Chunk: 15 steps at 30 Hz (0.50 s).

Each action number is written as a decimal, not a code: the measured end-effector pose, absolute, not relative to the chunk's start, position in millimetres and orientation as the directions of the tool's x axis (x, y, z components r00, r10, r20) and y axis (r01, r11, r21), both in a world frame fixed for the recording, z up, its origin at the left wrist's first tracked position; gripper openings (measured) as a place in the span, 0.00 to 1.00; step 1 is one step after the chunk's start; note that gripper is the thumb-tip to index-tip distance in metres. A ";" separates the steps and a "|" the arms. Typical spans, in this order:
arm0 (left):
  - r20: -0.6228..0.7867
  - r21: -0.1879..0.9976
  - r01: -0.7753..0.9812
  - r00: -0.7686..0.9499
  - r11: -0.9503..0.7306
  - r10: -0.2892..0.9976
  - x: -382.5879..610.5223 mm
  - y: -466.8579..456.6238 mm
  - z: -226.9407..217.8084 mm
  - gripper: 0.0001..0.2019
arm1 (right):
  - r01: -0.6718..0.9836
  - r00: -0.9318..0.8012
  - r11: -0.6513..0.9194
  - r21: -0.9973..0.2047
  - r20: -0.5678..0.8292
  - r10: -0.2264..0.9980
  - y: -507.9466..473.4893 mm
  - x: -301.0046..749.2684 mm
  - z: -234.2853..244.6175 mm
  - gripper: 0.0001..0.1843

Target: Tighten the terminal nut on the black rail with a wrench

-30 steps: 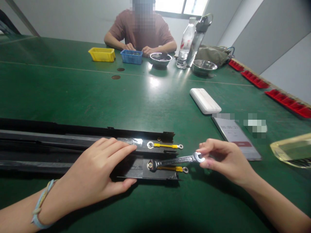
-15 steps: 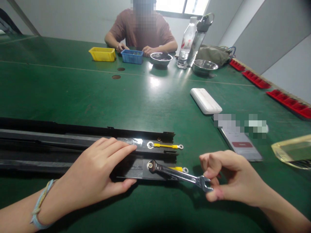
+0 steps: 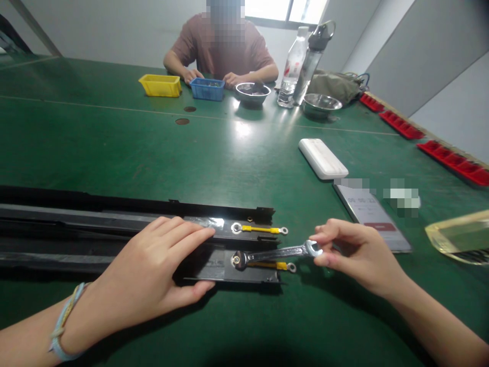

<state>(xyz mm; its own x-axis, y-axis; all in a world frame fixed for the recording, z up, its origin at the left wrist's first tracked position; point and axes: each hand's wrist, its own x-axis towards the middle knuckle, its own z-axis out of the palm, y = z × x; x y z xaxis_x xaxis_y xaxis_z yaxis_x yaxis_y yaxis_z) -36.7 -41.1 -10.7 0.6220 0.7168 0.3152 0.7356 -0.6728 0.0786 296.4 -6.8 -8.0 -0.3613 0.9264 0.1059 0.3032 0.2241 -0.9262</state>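
Observation:
A long black rail [image 3: 114, 224] lies across the green table [image 3: 153, 153] in front of me. My left hand [image 3: 153, 275] rests flat on it, fingers stretched out. Two yellow-sleeved wires with ring ends sit at the rail's right end: one [image 3: 260, 230] farther back, one [image 3: 273, 265] nearer. A silver wrench [image 3: 277, 253] has its ring end on a bolt [image 3: 237, 260] at the nearer wire. My right hand [image 3: 355, 252] pinches the wrench's open-jaw end.
A white rectangular block [image 3: 323, 159], a phone [image 3: 372, 216] and a clear yellowish tray [image 3: 458, 235] lie to the right. Across the table a person [image 3: 221, 51] sits behind yellow [image 3: 160, 85] and blue [image 3: 207, 88] bins, metal bowls [image 3: 252, 93] and bottles [image 3: 292, 69]. Red trays [image 3: 451, 158] line the right edge.
My right hand swung the wrench's free end toward me half a second ago, then back away to its earlier angle. My left hand has stayed put.

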 end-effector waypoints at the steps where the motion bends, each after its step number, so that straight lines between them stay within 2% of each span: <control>1: 0.314 0.078 0.735 0.623 -0.673 0.717 -36.7 -41.2 -10.3 0.26 | 0.316 -0.351 0.222 -0.922 0.104 0.931 -6.4 295.8 -7.7 0.11; 8: 0.327 0.073 0.734 0.622 -0.675 0.711 -37.1 -40.8 -7.8 0.25 | 0.316 -0.381 0.238 -0.919 0.107 0.919 -5.4 296.8 -5.2 0.14; 15: 0.334 0.067 0.732 0.624 -0.678 0.707 -35.2 -36.6 -7.8 0.25 | 0.121 -0.587 0.274 -0.954 0.153 0.795 -10.1 298.2 -8.1 0.16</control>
